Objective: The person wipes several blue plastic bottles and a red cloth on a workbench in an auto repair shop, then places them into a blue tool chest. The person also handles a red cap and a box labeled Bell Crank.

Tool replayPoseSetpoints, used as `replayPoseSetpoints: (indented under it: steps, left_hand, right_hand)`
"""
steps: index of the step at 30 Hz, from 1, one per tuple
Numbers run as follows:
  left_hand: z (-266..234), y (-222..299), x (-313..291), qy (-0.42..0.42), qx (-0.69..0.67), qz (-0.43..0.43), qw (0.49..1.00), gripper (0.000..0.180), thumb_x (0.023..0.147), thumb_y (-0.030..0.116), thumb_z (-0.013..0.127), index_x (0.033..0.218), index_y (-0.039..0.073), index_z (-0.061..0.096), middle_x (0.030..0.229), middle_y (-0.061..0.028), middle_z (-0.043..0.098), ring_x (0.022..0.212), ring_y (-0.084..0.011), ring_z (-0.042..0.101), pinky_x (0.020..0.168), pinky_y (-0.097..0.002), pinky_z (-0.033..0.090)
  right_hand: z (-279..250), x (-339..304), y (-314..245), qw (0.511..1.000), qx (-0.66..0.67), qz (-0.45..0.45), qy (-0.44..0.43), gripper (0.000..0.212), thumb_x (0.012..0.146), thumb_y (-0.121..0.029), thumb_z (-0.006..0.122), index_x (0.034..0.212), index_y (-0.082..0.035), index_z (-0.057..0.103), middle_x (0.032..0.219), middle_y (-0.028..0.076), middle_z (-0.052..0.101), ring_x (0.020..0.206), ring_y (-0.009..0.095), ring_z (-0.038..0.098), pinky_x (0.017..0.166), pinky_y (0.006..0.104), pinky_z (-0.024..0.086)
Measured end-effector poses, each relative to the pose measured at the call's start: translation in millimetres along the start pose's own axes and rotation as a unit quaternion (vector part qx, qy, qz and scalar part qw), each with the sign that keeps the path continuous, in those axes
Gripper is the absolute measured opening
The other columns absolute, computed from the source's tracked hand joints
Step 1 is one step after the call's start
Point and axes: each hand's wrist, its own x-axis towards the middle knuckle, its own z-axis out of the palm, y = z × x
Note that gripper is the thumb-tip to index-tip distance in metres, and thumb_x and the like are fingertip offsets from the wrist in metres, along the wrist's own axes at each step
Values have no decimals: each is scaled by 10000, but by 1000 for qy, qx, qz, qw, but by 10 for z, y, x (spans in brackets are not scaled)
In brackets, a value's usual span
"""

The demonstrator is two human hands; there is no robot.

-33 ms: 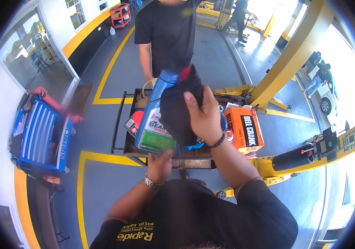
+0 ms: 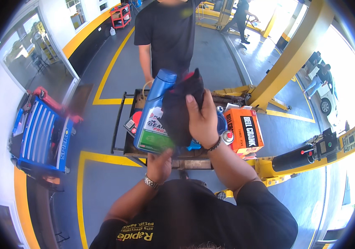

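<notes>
My left hand [image 2: 159, 167] grips the bottom of a blue plastic oil bottle [image 2: 154, 126], which has a white and green label and a blue cap. The bottle leans slightly, cap end up and away from me. Pressed along its right side is a black cloth [image 2: 180, 114] with a bit of red near its top. My right hand [image 2: 203, 118] holds this cloth, thumb on the near face; its other fingers are hidden behind. Below them stands a dark metal cart [image 2: 128, 101] carrying an orange box [image 2: 244, 129] and a spray can [image 2: 228, 136].
Across the cart stands a person in a black shirt [image 2: 167, 39]. A blue tool cabinet [image 2: 40, 130] is at the left. A yellow lift post [image 2: 289, 54] rises at the right, with its lift arm [image 2: 235, 90] behind the cart. Farther back is a red trolley [image 2: 120, 16].
My right hand and the cloth have shifted slightly down along the bottle. The bottle has tipped a little to the left. In the background a walking person's leg has moved.
</notes>
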Motion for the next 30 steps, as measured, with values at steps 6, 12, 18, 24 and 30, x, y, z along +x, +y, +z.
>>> replayPoseSetpoints:
  steps: [6,12,18,24,30]
  left_hand:
    - [18,-97,160,-74,-70,15,995,574,962,54,690,1488,57,462,1514,-113,545,1413,-262,519,1203,-459,406]
    - [36,-68,216,-29,32,-21,999,577,827,-76,753,1346,61,540,1256,-78,627,1173,-218,620,1042,-399,482]
    - [130,-4,156,-51,65,-47,995,551,831,-71,752,1324,63,548,1243,-65,629,1159,-203,624,1036,-393,483]
    - [228,-41,310,-21,47,0,999,550,831,-73,758,1318,71,547,1182,-35,637,1135,-180,626,1022,-370,486]
    - [300,1,497,-13,-49,80,996,604,963,-85,594,1514,33,375,1510,-143,498,1368,-253,537,1153,-415,452]
  right_hand:
    - [313,-553,153,960,267,48,71,454,1090,-245,540,1426,33,415,1371,124,561,1258,200,543,1101,349,407]
    - [-375,53,236,998,37,-49,-15,347,1021,-204,645,1255,41,567,1044,202,707,984,304,709,895,386,532]
    - [-910,552,-53,934,-185,-151,-265,491,980,-426,689,1115,39,611,917,285,680,909,482,659,765,467,524]
    - [-346,421,87,993,119,-8,-14,389,1040,-338,660,1130,40,656,869,78,704,844,113,634,776,304,529]
    - [460,-329,335,947,316,33,56,526,1042,-316,653,1430,-8,475,1295,86,618,1151,161,593,987,323,496]
